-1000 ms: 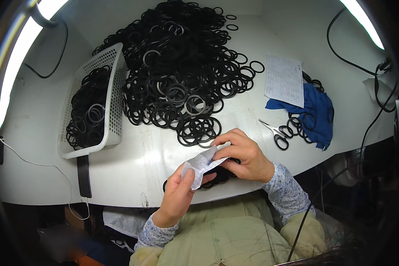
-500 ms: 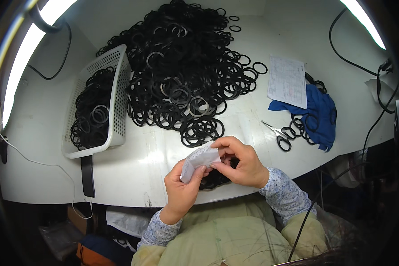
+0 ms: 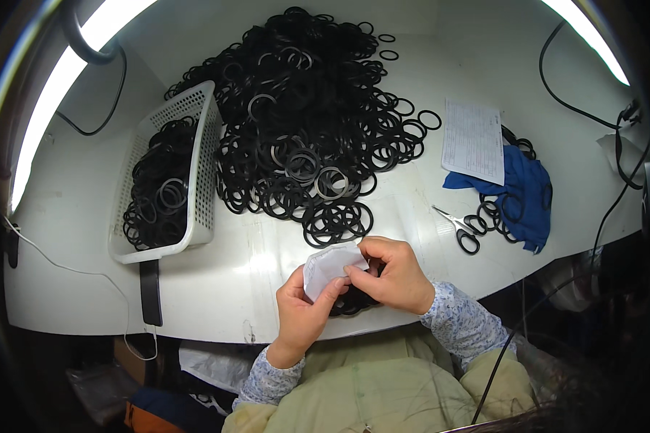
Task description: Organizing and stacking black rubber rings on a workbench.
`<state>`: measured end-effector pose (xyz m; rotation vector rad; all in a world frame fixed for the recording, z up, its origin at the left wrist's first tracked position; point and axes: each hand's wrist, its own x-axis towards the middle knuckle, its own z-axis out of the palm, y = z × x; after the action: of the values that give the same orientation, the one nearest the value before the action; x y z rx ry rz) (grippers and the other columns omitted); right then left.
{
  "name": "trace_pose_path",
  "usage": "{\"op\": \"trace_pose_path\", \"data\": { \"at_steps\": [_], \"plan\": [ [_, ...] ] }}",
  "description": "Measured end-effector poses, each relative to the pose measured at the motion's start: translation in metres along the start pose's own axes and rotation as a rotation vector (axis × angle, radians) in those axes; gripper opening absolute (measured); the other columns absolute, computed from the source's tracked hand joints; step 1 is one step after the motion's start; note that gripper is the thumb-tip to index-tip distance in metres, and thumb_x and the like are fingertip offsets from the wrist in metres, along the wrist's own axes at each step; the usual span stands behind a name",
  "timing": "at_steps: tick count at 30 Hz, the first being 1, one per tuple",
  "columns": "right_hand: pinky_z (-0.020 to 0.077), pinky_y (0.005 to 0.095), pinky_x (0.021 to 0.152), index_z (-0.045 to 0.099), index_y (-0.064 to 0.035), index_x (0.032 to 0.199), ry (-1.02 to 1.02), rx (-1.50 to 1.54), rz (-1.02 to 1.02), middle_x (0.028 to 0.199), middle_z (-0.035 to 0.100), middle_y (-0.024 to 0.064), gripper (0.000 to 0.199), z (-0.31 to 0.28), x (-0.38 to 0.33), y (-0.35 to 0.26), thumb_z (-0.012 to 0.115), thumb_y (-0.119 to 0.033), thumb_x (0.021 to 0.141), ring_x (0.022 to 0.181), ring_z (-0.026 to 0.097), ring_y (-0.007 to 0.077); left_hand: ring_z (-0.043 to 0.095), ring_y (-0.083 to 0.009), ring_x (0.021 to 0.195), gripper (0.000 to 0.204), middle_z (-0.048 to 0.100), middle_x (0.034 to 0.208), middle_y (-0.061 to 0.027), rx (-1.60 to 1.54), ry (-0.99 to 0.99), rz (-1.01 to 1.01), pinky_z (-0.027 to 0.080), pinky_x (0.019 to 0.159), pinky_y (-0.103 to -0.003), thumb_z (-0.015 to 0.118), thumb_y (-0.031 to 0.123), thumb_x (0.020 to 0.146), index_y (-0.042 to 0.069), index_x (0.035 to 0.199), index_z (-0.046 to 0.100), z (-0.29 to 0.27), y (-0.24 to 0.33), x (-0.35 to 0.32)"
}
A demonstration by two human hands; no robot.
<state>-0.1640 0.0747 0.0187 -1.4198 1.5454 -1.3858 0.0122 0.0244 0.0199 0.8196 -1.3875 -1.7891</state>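
We see both hands closed on the same small white paper at lower centre of the frame: the left hand [image 3: 303,314] pinches the lower left end of the paper [image 3: 332,268], and the right hand [image 3: 397,278] grips the right end, its thumb pressed on the face toward us. The 2 thumbs lie near each other.

As for how far along things are, we judge the paper to be partly folded, since a narrow strip shows along its upper edge; it is held above the bench [image 3: 224,289] and not yet set down. Many black rings lie loose in the large heap [image 3: 303,123] at upper centre, while a smaller lot [image 3: 159,195] sits inside the white basket [image 3: 204,187] at left. More black rings [image 3: 352,303] lie under the hands, mostly hidden, so we cannot count them.

The paper's long axis slants from lower left to upper right, its broad, pale face tilted up toward us. At right, we find 1 pair of scissors [image 3: 470,225] with blades toward the upper left, beside a blue cloth [image 3: 531,191] partly covered by a printed sheet [image 3: 473,141].
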Motion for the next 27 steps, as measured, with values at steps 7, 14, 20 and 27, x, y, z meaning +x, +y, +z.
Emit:
{"op": "trace_pose_path", "data": {
  "at_steps": [7, 14, 20, 27],
  "plan": [
    [0.0557, 0.0241, 0.071, 0.067, 0.0039, 0.104, -0.145, 0.349, 0.292, 0.094, 0.069, 0.0037, 0.016, -0.005, 0.003, 0.01, 0.07, 0.001, 0.089, 0.081, 0.064, 0.0062, 0.068, -0.0287, 0.113, 0.037, 0.064, 0.127, -0.0209, -0.648, -0.126, -0.259, 0.06, 0.091, -0.036, 0.06, -0.001, 0.099, -0.009, 0.134, 0.052, -0.016, 0.012, 0.002],
    [0.0473, 0.0202, 0.058, 0.063, 0.0025, 0.112, -0.077, 0.496, 0.143, 0.087, 0.068, 0.0035, 0.023, 0.013, -0.002, 0.012, 0.07, -0.003, 0.09, 0.07, 0.06, 0.0031, 0.071, -0.0213, 0.096, 0.031, 0.071, 0.11, -0.0164, -0.308, -0.001, -0.119, 0.06, 0.083, -0.03, 0.067, -0.007, 0.091, -0.006, 0.121, 0.06, -0.02, -0.02, -0.003],
    [0.0504, 0.0228, 0.062, 0.062, 0.0008, 0.119, -0.086, 0.295, 0.037, 0.088, 0.07, 0.0062, 0.028, 0.011, -0.008, -0.007, 0.068, -0.001, 0.091, 0.072, 0.063, 0.0063, 0.069, -0.0164, 0.093, 0.026, 0.071, 0.104, -0.0133, -0.356, 0.046, -0.061, 0.059, 0.084, -0.028, 0.069, -0.009, 0.09, -0.006, 0.115, 0.063, -0.018, -0.017, -0.005],
    [0.0509, 0.0214, 0.067, 0.063, 0.0007, 0.121, -0.113, 0.319, 0.071, 0.091, 0.068, 0.0042, 0.03, -0.01, -0.008, -0.01, 0.068, -0.001, 0.092, 0.081, 0.063, 0.0068, 0.066, -0.0132, 0.09, 0.025, 0.07, 0.101, -0.0085, -0.129, 0.214, 0.117, 0.055, 0.084, -0.026, 0.071, -0.007, 0.089, -0.004, 0.112, 0.064, -0.064, 0.003, -0.006]
  ]
}}
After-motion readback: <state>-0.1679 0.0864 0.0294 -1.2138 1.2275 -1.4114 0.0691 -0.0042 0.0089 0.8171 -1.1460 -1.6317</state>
